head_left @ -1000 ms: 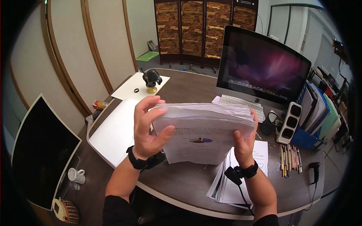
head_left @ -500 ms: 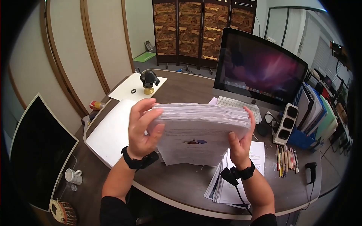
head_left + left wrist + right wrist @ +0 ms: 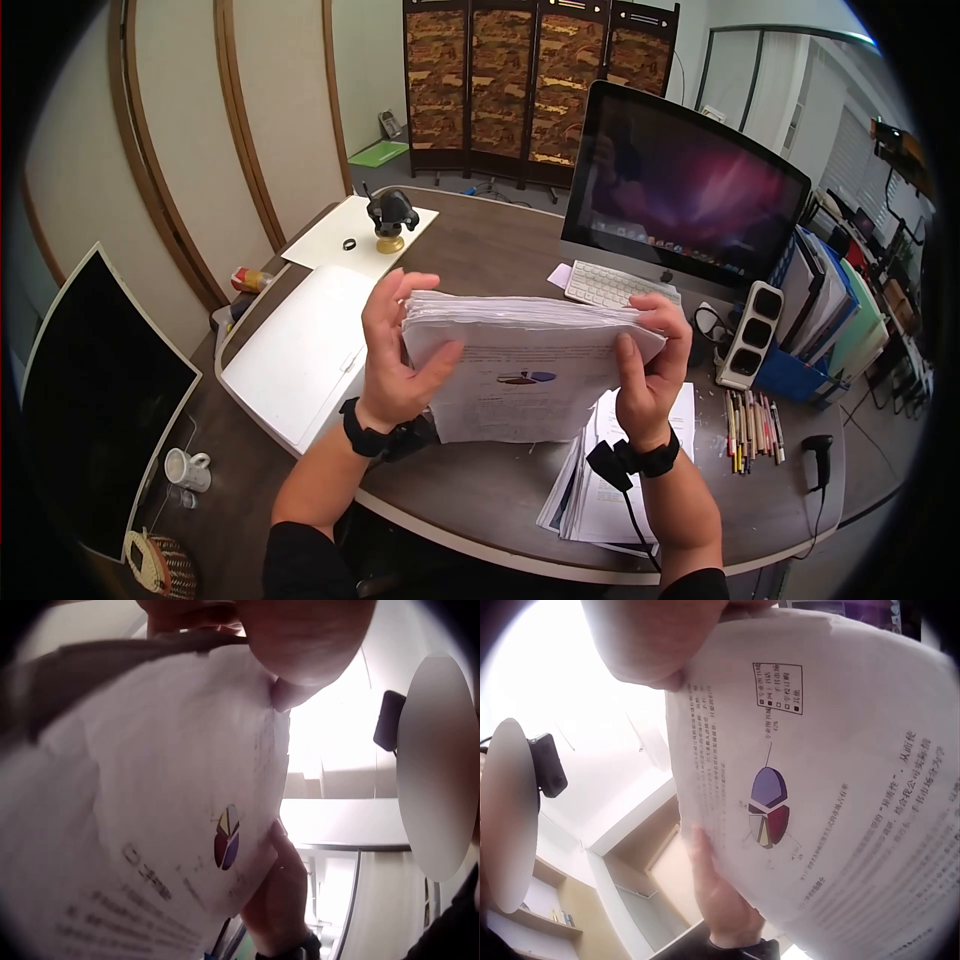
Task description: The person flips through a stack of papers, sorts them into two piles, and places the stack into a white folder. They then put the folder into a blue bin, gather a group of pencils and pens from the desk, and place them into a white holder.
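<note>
A thick stack of printed papers (image 3: pixel 515 400) stands on edge between the hands over the desk. My left hand (image 3: pixel 392 365) grips its left side, thumb against the front sheet and fingers at the far side. At the upper right corner my right hand (image 3: pixel 650 375) holds the stack, with the thumb in front and the fingers bent over the top edge. The front sheet (image 3: pixel 810 750) shows a coloured pie chart and lines of text in the right wrist view. Its edges look wavy in the left wrist view.
More loose papers (image 3: pixel 610 490) lie by the right forearm. Around the desk (image 3: pixel 480 500) are a large white folder (image 3: pixel 300 350), a keyboard (image 3: pixel 610 285), a monitor (image 3: pixel 690 180), a row of pens (image 3: pixel 752 430), a scanner (image 3: pixel 818 462) and a blue file holder (image 3: pixel 795 375).
The stack's top edge has dropped slightly in view. My right fingers have come over its top right corner, and my left thumb reaches farther across the front sheet.
</note>
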`<state>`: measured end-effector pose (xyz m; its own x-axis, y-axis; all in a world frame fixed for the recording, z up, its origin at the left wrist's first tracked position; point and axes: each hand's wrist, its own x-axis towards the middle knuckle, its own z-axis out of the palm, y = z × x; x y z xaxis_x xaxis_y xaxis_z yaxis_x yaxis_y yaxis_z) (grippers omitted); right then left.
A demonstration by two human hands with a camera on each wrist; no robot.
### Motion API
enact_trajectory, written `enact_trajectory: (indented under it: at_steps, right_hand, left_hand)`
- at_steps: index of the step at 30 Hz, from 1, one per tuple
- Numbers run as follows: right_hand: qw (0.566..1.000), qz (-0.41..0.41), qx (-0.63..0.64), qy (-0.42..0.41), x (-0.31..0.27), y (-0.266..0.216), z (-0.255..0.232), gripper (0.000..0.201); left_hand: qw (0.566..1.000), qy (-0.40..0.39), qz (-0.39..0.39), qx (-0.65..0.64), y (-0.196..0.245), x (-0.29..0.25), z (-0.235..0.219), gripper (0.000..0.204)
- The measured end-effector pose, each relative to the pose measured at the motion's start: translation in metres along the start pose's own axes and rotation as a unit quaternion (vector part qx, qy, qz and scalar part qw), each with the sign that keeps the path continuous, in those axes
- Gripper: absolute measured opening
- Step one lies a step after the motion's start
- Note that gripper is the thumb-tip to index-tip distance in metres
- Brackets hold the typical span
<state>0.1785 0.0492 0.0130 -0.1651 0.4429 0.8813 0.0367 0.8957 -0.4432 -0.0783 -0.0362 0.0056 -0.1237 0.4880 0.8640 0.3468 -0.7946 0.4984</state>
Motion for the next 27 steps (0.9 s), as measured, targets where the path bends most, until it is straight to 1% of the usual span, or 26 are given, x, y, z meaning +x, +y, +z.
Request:
enact_trajectory:
  at_steps: [1, 2, 3, 4, 5, 6, 8, 10, 11, 12, 14, 15, 16, 18, 19, 20, 21, 22, 24, 26, 27]
  right_hand:
    - [0.998, 0.026, 0.046, 0.020, -0.001, -0.001, 0.003, 0.046]
    - [0.994, 0.051, 0.092, 0.041, -0.002, 0.000, 0.004, 0.053]
    - [0.994, 0.050, 0.090, 0.044, -0.005, 0.000, 0.004, 0.053]
    - [0.983, 0.090, 0.159, 0.035, -0.010, 0.001, 0.004, 0.058]
    - [0.965, 0.130, 0.227, 0.026, -0.016, 0.002, 0.004, 0.063]
    - [0.958, 0.178, 0.226, 0.009, -0.024, 0.007, 0.003, 0.065]
    - [0.933, 0.259, 0.251, -0.005, -0.043, 0.021, 0.012, 0.066]
    - [0.955, 0.244, 0.168, -0.005, -0.049, 0.020, 0.021, 0.071]
    - [0.956, 0.224, 0.191, -0.009, -0.044, 0.019, 0.023, 0.071]
    - [0.955, 0.225, 0.192, -0.009, -0.040, 0.015, 0.023, 0.071]
    - [0.945, 0.204, 0.252, 0.046, -0.029, -0.003, 0.023, 0.071]
    - [0.955, 0.203, 0.213, 0.039, -0.034, 0.002, 0.018, 0.071]
    - [0.955, 0.203, 0.213, 0.040, -0.039, 0.008, 0.016, 0.071]
    - [0.944, 0.252, 0.211, 0.022, -0.047, 0.021, 0.013, 0.072]
    - [0.940, 0.256, 0.224, 0.012, -0.048, 0.021, 0.015, 0.073]
    - [0.940, 0.256, 0.223, 0.011, -0.050, 0.022, 0.015, 0.073]
    - [0.946, 0.259, 0.198, 0.000, -0.053, 0.022, 0.016, 0.072]
    - [0.950, 0.261, 0.171, -0.012, -0.056, 0.022, 0.015, 0.072]
    - [0.950, 0.262, 0.169, -0.007, -0.063, 0.031, 0.012, 0.068]
    - [0.944, 0.289, 0.149, -0.062, -0.071, 0.039, 0.007, 0.063]
    - [0.944, 0.288, 0.149, -0.061, -0.075, 0.037, 0.009, 0.063]
  left_hand:
    - [1.000, -0.001, 0.001, -0.002, 0.001, -0.006, 0.001, 0.068]
    - [0.997, 0.014, -0.067, -0.027, 0.001, -0.012, 0.002, 0.068]
    - [0.989, 0.028, -0.134, -0.052, 0.001, -0.019, 0.002, 0.068]
    - [0.989, 0.025, -0.132, -0.054, -0.006, -0.031, 0.001, 0.068]
    - [0.986, 0.019, -0.162, -0.034, -0.019, -0.045, -0.002, 0.066]
    - [0.981, 0.013, -0.193, -0.015, -0.030, -0.057, -0.002, 0.064]
    - [0.980, 0.019, -0.197, -0.024, -0.037, -0.072, 0.008, 0.062]
    - [0.978, 0.028, -0.203, -0.031, -0.038, -0.074, 0.016, 0.061]
    - [0.980, 0.042, -0.191, -0.039, -0.035, -0.072, 0.018, 0.060]
    - [0.981, 0.057, -0.180, -0.046, -0.032, -0.071, 0.019, 0.058]
    - [0.981, 0.063, -0.182, -0.036, -0.031, -0.069, 0.015, 0.058]
    - [0.981, 0.068, -0.181, -0.029, -0.031, -0.068, 0.013, 0.058]
    - [0.981, 0.068, -0.180, -0.028, -0.032, -0.068, 0.010, 0.058]
    - [0.974, 0.040, -0.205, -0.089, -0.035, -0.071, 0.008, 0.057]
    - [0.974, 0.041, -0.205, -0.089, -0.033, -0.072, 0.012, 0.057]
    - [0.979, 0.039, -0.194, -0.055, -0.031, -0.073, 0.017, 0.055]
    - [0.982, 0.037, -0.183, -0.022, -0.030, -0.074, 0.021, 0.054]
    - [0.982, 0.037, -0.183, -0.022, -0.031, -0.076, 0.020, 0.054]
    - [0.978, 0.002, -0.208, -0.024, -0.036, -0.080, 0.017, 0.055]
    - [0.975, -0.008, -0.219, -0.017, -0.036, -0.085, 0.018, 0.056]
    - [0.972, -0.018, -0.233, -0.009, -0.036, -0.087, 0.018, 0.057]
